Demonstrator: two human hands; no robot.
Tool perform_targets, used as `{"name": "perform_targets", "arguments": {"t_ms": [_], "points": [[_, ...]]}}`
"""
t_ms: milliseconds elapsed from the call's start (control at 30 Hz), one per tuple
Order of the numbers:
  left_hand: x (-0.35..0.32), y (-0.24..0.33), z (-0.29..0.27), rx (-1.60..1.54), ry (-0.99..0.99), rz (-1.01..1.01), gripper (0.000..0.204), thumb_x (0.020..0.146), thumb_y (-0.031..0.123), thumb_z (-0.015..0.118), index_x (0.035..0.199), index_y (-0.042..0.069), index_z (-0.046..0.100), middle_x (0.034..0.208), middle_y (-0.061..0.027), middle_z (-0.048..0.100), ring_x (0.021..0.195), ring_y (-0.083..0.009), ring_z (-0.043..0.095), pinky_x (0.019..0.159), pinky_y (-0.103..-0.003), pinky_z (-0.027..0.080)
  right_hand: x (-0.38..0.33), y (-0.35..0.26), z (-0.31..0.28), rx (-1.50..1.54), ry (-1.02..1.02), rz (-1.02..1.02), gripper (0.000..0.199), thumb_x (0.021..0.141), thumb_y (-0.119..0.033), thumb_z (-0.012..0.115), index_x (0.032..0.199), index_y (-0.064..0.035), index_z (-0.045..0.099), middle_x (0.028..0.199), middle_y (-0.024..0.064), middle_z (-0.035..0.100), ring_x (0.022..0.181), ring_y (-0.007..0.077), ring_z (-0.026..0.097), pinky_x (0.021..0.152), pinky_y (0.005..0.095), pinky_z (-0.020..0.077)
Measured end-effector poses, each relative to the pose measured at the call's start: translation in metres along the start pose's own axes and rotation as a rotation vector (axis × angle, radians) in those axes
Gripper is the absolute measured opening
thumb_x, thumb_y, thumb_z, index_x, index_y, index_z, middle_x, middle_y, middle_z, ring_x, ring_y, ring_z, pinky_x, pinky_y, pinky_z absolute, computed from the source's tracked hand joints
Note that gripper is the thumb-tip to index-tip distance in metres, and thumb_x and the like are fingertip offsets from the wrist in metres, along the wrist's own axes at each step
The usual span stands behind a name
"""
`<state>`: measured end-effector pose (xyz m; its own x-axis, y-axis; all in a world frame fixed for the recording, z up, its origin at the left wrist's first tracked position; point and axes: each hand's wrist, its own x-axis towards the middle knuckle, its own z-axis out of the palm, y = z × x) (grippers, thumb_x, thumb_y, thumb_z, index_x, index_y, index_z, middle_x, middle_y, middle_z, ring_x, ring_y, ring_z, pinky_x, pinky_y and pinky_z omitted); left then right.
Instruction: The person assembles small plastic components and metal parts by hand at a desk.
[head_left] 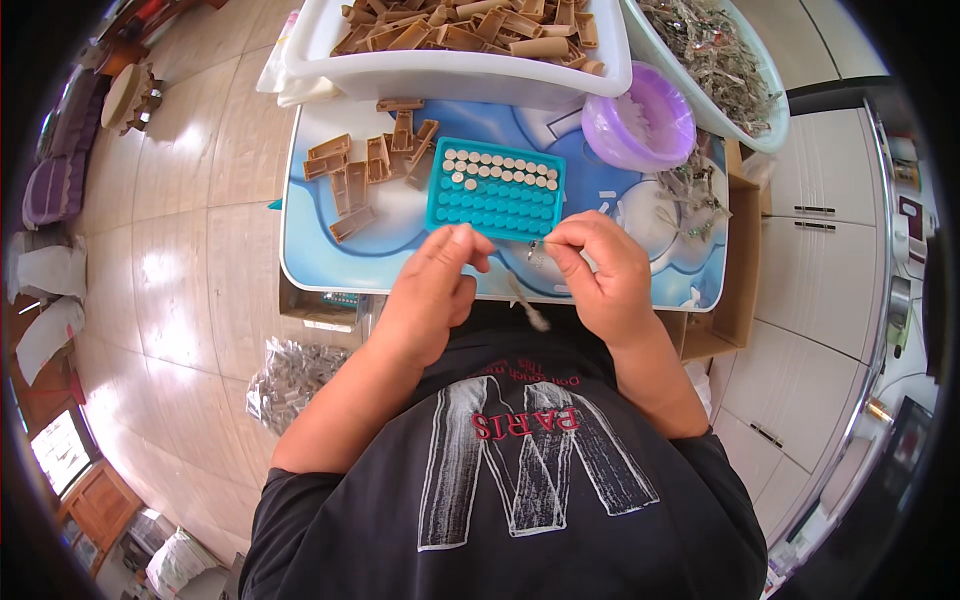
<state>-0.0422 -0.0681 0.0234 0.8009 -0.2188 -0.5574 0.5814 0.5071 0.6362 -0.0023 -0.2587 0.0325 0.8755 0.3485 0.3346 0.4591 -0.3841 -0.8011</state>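
Observation:
At the table's near edge, my right hand (605,268) pinches a small electronic part with thin wires (534,250) between thumb and forefinger. A thin pale strand (528,305) hangs below it, against my black shirt. My left hand (440,280) is just to the left, its fingers curled and pressed together; whatever it may hold is too small to make out. Directly beyond both hands lies a teal tray (433,205) with rows of round pockets. Small silvery discs (500,165) fill its far rows, with a couple more in the row below them.
Brown plastic casings (350,187) lie loose left of the tray. Behind stands a white tub (455,82) heaped with similar casings. A purple bowl (640,125) and a pale basin (778,100) of wired parts stand at the back right. Wired parts (695,200) also lie at the table's right.

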Motion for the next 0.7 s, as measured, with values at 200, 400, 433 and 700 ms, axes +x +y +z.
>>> {"name": "perform_targets", "arguments": {"t_ms": [200,400,433,700], "points": [[0.005,0.004,-0.003,-0.266,-0.141,-0.031,0.032,0.096,0.033,0.043,0.107,0.004,0.054,0.083,-0.0011,0.053,0.062,-0.0081,0.047,0.053,-0.022,0.038,0.004,-0.005,0.002,0.12,-0.115,-0.051,0.009,0.077,0.002,0.065,0.083,-0.0023,0.061,0.087,0.0086,0.057,0.078,0.0188,0.055,0.068,0.0263,0.044],[0.009,-0.01,0.003,-0.435,-0.297,-0.091,0.036,0.098,0.029,0.038,0.119,0.002,0.05,0.102,-0.0043,0.06,0.092,-0.0136,0.057,0.085,-0.032,0.046,0.006,-0.008,0.019,0.112,-0.021,-0.004,0.013,0.071,0.0,0.068,0.082,-0.0046,0.064,0.089,0.0078,0.055,0.082,0.0224,0.054,0.07,0.0304,0.0438],[0.007,-0.008,0.008,-0.421,-0.272,-0.111,0.037,0.098,0.03,0.037,0.12,0.003,0.05,0.103,-0.0046,0.06,0.094,-0.0144,0.057,0.087,-0.032,0.045,0.006,-0.008,0.021,0.086,-0.005,0.0,0.013,0.071,-0.001,0.068,0.082,-0.0053,0.064,0.089,0.0071,0.056,0.082,0.0226,0.054,0.07,0.0313,0.0434],[0.009,-0.011,0.011,-0.416,-0.226,-0.114,0.043,0.1,0.031,0.027,0.126,0.003,0.045,0.113,-0.0073,0.056,0.102,-0.0178,0.055,0.092,-0.036,0.043,0.003,-0.003,0.023,-0.049,0.015,0.014,0.011,0.07,-0.002,0.068,0.08,-0.0077,0.064,0.087,0.0032,0.057,0.08,0.0238,0.053,0.072,0.0343,0.0415]]}}
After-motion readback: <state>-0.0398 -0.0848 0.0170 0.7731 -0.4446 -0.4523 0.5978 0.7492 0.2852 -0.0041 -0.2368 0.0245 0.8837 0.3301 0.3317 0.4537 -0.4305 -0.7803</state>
